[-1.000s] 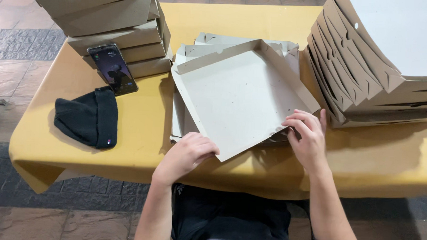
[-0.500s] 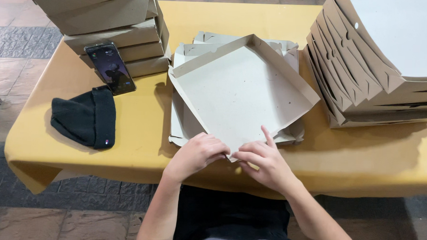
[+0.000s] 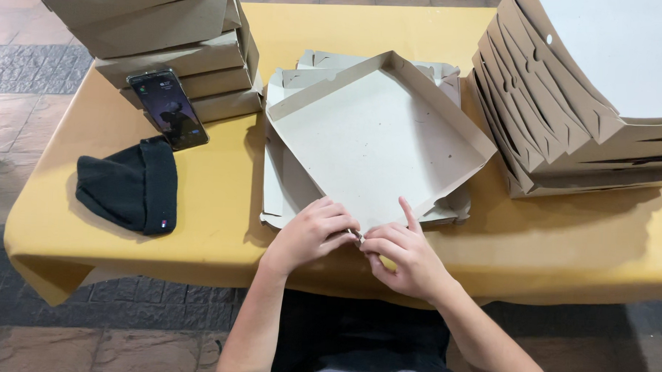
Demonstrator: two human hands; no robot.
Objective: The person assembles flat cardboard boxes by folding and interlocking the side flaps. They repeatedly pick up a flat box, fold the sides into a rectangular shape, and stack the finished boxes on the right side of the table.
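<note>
1. The left hand point(image 3: 311, 233) and the right hand point(image 3: 400, 256) meet at the near corner of the half-folded cardboard box point(image 3: 376, 140); the fingers of both are pinched on its flap, the right index finger raised.
2. To make this corner well, I think both walls must stand upright and the flap must be pressed fully in.
3. Under the box, beyond the hands, lie flat blanks point(image 3: 283, 192).
4. Far left of the hands are a black beanie point(image 3: 129, 186) and a phone point(image 3: 167, 108) leaning on finished boxes point(image 3: 167, 33); far right, a leaning stack point(image 3: 568, 106).
5. Everything rests on the yellow table point(image 3: 212, 226).
</note>
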